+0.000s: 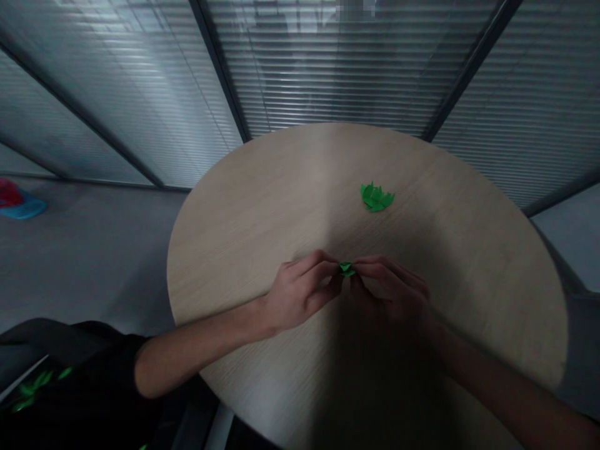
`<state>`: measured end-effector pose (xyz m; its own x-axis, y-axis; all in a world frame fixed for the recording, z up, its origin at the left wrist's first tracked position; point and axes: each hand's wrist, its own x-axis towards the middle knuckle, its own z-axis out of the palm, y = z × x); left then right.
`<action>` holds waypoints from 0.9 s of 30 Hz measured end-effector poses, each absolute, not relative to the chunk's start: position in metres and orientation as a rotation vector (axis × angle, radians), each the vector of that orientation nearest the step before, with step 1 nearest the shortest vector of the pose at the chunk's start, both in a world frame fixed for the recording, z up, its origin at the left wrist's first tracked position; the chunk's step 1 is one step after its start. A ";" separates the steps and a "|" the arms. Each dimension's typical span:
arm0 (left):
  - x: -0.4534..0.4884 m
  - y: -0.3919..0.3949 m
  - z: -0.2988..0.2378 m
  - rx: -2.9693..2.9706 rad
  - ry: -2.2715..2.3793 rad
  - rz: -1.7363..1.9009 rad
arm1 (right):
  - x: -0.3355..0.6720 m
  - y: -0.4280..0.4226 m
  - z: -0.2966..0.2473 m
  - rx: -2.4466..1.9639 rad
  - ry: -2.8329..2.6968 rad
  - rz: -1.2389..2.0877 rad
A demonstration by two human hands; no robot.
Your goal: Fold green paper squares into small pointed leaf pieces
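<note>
L hand [300, 292] & R hand [389, 294] both closed, fingertips pinching a small folded green paper piece [347, 269] between them, over mid of the round wood counter [244, 250]. Pile of green paper pieces [376, 197] sits on the counter's far half, well apart from hands. Red-and-blue item [21, 203] on floor [94, 262], left of counter.

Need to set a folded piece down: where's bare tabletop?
The round wood-grain table has bare wood to the left of the pile of green paper pieces, out to the rim, and to the right of it, above the right hand. It's crowded at the front centre, where that hand and the left hand pinch a small folded green paper piece.
</note>
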<state>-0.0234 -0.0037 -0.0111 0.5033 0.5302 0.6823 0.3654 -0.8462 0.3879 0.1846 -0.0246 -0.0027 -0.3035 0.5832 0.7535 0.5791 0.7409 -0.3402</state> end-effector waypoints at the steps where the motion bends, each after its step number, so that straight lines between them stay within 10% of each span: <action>1: -0.023 -0.004 -0.011 2.545 0.769 1.257 | 0.185 -0.025 -0.003 -0.889 -1.986 0.017; 15: -0.013 -0.006 -0.007 2.059 0.987 1.068 | 0.177 -0.025 -0.002 -1.121 -1.756 0.598; 27: -0.012 -0.006 -0.006 2.056 0.997 1.005 | 0.181 -0.025 -0.003 -1.169 -1.852 0.405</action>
